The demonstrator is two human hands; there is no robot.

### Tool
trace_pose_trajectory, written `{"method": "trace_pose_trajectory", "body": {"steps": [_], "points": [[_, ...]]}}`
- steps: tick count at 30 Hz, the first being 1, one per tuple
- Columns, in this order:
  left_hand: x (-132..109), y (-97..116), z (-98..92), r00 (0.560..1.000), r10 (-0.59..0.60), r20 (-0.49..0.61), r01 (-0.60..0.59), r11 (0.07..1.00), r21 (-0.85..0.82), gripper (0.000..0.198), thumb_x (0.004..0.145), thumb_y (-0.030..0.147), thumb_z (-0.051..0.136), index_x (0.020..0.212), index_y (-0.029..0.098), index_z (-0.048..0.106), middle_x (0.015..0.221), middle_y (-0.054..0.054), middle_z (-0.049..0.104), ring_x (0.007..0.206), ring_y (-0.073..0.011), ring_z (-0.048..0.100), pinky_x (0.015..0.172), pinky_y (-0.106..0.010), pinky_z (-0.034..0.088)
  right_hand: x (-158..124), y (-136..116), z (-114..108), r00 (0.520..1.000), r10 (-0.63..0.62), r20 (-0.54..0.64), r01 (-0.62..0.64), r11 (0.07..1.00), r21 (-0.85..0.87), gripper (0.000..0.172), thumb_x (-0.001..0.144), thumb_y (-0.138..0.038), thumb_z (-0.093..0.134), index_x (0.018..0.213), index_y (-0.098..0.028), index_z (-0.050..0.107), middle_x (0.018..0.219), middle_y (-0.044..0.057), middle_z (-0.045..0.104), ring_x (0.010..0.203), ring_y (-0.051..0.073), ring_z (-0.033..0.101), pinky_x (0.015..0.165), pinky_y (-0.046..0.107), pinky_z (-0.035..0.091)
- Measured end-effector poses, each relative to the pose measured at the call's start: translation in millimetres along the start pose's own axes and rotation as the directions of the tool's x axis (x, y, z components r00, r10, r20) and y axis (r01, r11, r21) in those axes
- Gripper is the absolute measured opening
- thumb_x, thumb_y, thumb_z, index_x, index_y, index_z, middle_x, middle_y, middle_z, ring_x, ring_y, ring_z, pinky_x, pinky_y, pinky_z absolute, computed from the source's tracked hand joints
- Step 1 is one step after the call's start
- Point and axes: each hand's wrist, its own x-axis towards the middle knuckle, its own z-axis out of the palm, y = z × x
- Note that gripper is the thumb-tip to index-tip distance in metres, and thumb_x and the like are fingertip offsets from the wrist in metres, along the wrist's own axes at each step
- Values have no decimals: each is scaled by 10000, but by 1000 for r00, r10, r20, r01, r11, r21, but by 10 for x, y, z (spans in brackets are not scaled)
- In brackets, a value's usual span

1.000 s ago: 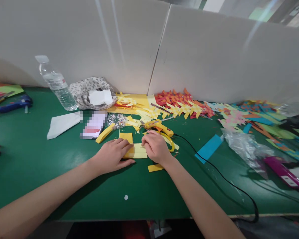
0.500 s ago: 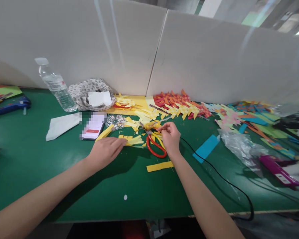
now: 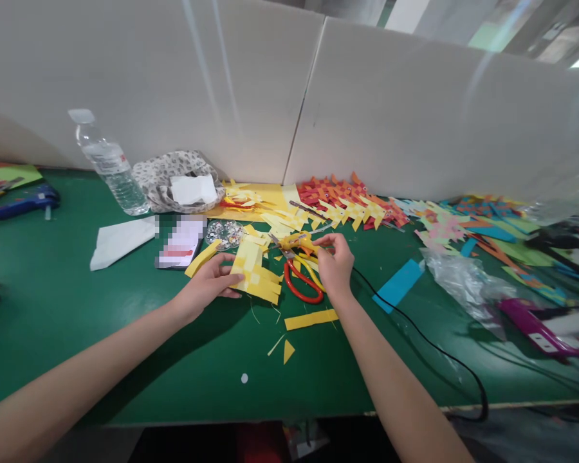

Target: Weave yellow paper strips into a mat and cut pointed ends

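My left hand (image 3: 207, 283) pinches a woven piece of yellow paper strips (image 3: 255, 273) and holds it tilted up off the green table (image 3: 125, 347). My right hand (image 3: 335, 263) is closed round the handle end of a yellow glue gun (image 3: 296, 242) just right of the weave. Red-handled scissors (image 3: 299, 283) lie between my two hands. A loose yellow strip (image 3: 311, 319) and small yellow scraps (image 3: 287, 350) lie in front of them.
A phone (image 3: 181, 243), a dish of googly eyes (image 3: 224, 233), a white paper sheet (image 3: 120, 241), a water bottle (image 3: 109, 164) and a cloth pouch (image 3: 178, 180) stand left. Finished woven paper pieces (image 3: 347, 199) line the white partition. A black cord (image 3: 429, 347) runs right past a blue strip (image 3: 398, 286).
My left hand lifted the yellow weave from flat on the table to tilted upright. My right hand left the weave and closed on the glue gun; the scissors became uncovered.
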Motion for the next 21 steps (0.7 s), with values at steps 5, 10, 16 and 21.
{"method": "trace_pose_trajectory", "body": {"steps": [5,10,16,21], "points": [[2,15,-5,996,79,-33,-83,986,-144,378,651,188,763,955,195,538,931,-37,701,769,-141,677,653,-221,572,-8,-67,-5,1000,-7,0,7,999,38,143,623,-114,455,709,-204,526,787,9,629,794,174,577,747,320,429],[48,18,-49,989,50,-142,-88,957,-276,316,666,194,753,924,197,572,955,-24,693,804,-136,678,654,-205,576,-46,-360,-171,848,-22,530,-261,853,453,130,586,-99,458,661,-204,473,482,-66,577,440,113,533,506,236,448],[70,40,-71,974,30,-224,-117,915,-386,248,662,141,738,843,201,580,834,27,684,749,-109,673,658,-204,577,-322,-726,-204,-670,-129,731,-409,886,-219,32,648,-158,557,678,-167,558,512,-26,633,446,115,598,492,229,499],[31,68,-36,977,50,-205,-125,919,-373,245,668,139,729,854,205,584,856,34,682,727,-89,662,610,-171,561,-419,-696,-47,-166,-219,961,-521,847,103,370,640,-268,711,987,-208,598,992,59,690,900,186,664,754,311,527]]}}
